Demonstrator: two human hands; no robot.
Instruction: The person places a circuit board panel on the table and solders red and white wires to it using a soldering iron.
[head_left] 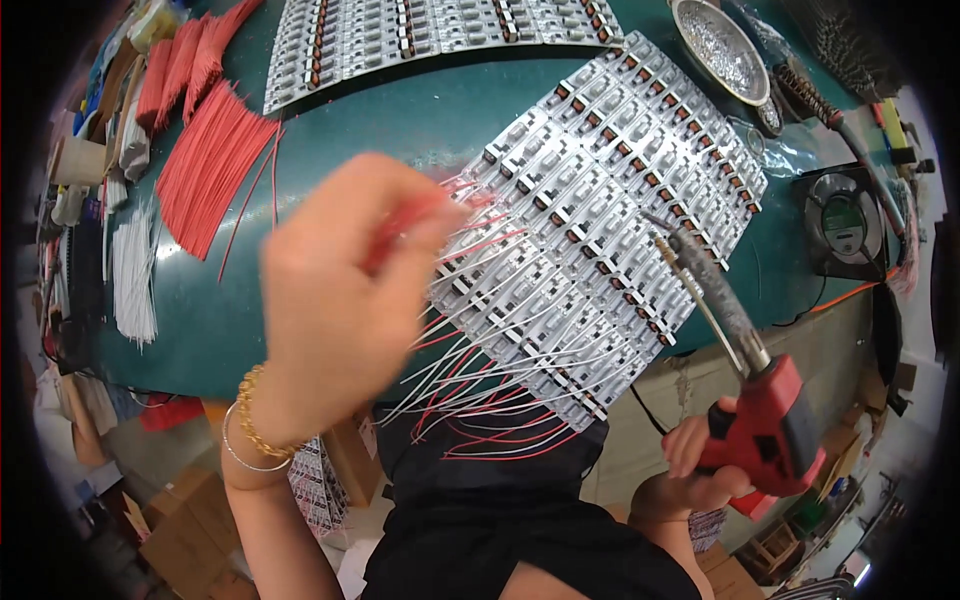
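My left hand, smeared by motion, is closed around a bunch of red wires over the left edge of a panel of small circuit boards. White wires and some red ones lie across the panel's near left part, their ends hanging over its near edge. In my right hand is a red and black soldering gun. Its tip and a thin feed tube point up and left over the panel's right side. Whether the tip touches the panel, I cannot tell.
Red wire bundles and a white wire bundle lie on the green table at left. Another board panel is at the back. A metal bowl stands back right, a black fan at right.
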